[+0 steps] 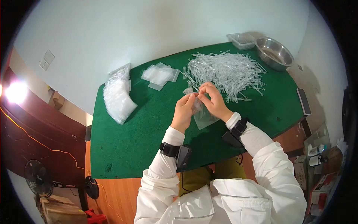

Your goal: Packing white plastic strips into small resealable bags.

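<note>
Both hands meet over the middle of the table, just in front of a pile of thin clear plastic sticks with looped ends (227, 72). My left hand (182, 113) pinches the upper part of a small clear plastic bag (205, 118). My right hand (214, 101) has its thumb and fingers closed at the bag's top edge, touching the left fingertips. The bag's lower corner hangs down between the hands. Whether a small piece is also held at the fingertips is hidden. To the left lie a small stack of flat clear bags (161, 74) and a larger fanned heap of clear bags (118, 98).
The green-covered table (134, 149) stands against a pale wall. At the back right are a clear plastic tub (242, 42) and a steel bowl (285, 56). A phone-like slab (304, 101) lies at the right edge. A fan (38, 178) stands on the left.
</note>
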`<state>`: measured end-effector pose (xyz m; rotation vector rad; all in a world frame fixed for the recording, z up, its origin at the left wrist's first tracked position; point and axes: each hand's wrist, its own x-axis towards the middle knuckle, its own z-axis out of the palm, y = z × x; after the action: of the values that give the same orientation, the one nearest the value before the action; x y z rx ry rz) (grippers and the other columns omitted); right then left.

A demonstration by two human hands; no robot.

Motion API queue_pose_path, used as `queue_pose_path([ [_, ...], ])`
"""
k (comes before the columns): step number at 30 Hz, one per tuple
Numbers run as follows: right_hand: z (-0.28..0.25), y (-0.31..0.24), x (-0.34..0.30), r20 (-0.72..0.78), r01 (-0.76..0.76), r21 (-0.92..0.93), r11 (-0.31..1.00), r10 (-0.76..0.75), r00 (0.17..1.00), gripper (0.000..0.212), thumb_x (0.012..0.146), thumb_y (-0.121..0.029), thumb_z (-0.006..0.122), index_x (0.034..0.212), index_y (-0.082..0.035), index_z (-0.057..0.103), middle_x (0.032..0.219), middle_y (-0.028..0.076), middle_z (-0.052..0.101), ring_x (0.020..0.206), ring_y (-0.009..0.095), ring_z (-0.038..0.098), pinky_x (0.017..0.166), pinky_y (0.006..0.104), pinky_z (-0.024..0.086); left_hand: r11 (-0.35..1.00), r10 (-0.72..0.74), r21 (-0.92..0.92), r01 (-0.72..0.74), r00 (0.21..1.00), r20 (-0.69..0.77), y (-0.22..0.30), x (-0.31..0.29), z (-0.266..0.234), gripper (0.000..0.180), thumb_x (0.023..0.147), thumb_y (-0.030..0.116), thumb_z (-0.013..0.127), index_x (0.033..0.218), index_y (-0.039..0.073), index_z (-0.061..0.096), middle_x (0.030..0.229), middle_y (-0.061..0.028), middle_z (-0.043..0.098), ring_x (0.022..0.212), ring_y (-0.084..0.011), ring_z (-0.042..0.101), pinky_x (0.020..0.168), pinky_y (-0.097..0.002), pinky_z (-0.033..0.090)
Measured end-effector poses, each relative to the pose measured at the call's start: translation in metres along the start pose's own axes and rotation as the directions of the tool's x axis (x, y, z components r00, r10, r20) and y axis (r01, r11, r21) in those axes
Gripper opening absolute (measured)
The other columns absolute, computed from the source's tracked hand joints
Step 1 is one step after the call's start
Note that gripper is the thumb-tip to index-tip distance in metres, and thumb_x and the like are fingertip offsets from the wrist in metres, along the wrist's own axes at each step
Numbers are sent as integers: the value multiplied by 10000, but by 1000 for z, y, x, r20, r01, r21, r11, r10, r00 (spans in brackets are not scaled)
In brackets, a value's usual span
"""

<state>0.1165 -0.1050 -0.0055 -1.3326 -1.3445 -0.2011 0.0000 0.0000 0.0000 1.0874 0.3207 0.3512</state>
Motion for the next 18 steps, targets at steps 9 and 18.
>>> queue_pose_path([
  [9,-9,-15,7,123,-295,232,927,273,954,145,804,-58,586,943,-33,616,819,47,536,684,111,488,625,232,394,866,39,488,-105,989,144,0,-7,7,240,914,155,478,944,-49,600,822,-37,611,717,-83,552,638,-236,453],
  [18,-21,-5,12,241,-342,134,930,304,922,52,795,-22,597,811,-6,643,708,21,540,617,87,481,552,223,375,895,-27,441,-66,979,200,14,-3,-16,195,873,91,526,981,-56,595,847,-41,610,774,-99,570,679,-239,469],
])
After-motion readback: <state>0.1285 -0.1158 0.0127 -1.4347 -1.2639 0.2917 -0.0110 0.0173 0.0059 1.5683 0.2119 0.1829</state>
